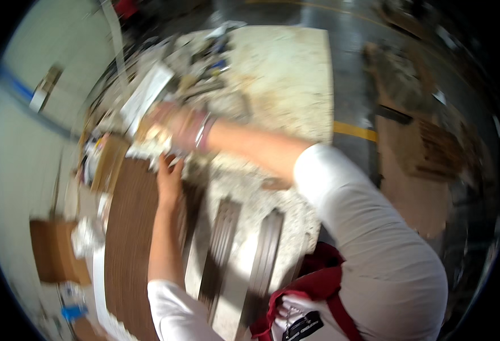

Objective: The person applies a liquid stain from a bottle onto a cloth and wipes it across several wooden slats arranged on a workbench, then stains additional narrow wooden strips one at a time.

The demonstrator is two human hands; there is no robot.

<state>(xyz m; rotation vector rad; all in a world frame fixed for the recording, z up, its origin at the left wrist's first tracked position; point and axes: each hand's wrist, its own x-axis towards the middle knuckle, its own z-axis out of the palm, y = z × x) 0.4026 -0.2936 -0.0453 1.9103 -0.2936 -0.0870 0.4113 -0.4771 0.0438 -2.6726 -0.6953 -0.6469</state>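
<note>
My left hand [169,177] is at the far end of a long stack of brown, ribbed-edged strips or panels [127,244]. Its finger and thumb are apart, with the tips close to a crumpled, whitish, plastic-like wrapping [142,151]. I cannot make out whether they touch it. Just beyond, my right hand [167,126] reaches across from the right, blurred by motion, with a band round the wrist. A pale yellowish-white patch shows at its fingers; what it is, and whether it is gripped, is unclear.
Two grooved metal-looking bars [264,244] lie on the pale, worn table [284,74]. White sheets [147,94] and mixed clutter cover its far left. An open cardboard box [59,250] stands at left beside a clear plastic bag [88,236]. Stacked brown boards [432,150] are at right.
</note>
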